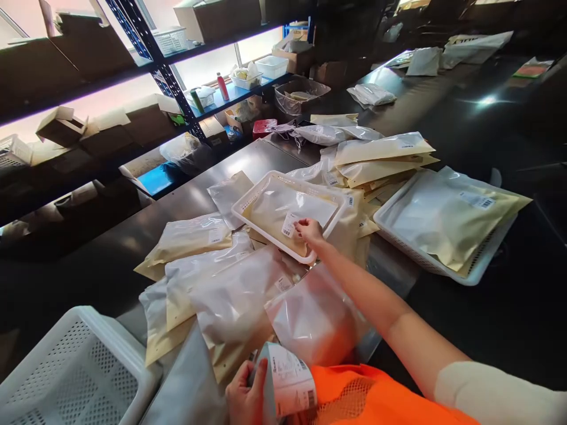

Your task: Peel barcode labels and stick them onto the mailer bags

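My left hand [246, 394] is closed around a roll of printed barcode labels [290, 381] low in the view, close to the orange vest [376, 395]. Farther forward, my right hand [310, 231] pinches the right edge of a white barcode label [290, 225]. That label lies over a glossy, cream-coloured plastic mailing bag [266, 206] inside a shallow white basket [241, 203]; whether it is stuck down I cannot tell. Around the basket lie more filled bags, among them a large frosted one [243, 292] and another in front of my right forearm [314, 313].
A second white basket [472, 278] with a labelled bag stands at right. A deep white perforated crate [88, 360] is at lower left. Stacked bags [385, 147] lie behind, on the dark metal table [186, 189]. Shelving [168, 88] with boxes lines the left.
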Demonstrator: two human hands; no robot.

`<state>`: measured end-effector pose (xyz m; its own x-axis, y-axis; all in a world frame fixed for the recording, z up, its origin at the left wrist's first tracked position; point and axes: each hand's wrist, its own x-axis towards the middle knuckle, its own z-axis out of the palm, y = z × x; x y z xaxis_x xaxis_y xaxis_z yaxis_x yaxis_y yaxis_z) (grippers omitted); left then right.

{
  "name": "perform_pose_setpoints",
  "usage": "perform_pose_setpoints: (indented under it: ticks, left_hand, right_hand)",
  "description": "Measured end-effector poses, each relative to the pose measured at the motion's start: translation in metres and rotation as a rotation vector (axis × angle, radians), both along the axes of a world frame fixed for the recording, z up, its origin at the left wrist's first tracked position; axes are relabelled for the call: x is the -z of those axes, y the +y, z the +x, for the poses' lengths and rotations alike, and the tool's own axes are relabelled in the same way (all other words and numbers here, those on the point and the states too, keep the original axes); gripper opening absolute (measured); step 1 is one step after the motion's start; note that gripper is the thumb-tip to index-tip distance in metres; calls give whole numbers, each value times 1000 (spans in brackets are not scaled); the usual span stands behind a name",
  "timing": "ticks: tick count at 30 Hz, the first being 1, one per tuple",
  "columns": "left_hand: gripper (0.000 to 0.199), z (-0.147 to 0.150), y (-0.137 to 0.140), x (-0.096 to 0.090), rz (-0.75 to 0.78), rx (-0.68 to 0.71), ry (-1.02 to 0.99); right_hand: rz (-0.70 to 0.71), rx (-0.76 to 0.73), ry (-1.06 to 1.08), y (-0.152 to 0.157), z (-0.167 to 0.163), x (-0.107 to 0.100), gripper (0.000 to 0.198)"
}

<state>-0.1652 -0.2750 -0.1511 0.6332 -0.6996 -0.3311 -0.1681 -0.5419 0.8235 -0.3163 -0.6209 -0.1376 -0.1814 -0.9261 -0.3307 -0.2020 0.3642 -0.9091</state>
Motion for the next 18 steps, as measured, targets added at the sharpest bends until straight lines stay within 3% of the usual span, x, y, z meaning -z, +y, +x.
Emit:
perform_pose_setpoints:
  ticks: [7,18]
  left_hand:
    - [56,11,5,10,-20,-1,51]
    - [60,17,11,14,-81,-51,90]
  right_hand:
    - [22,66,376,-6,6,6,22]
    - [55,-6,651,0,14,20,40]
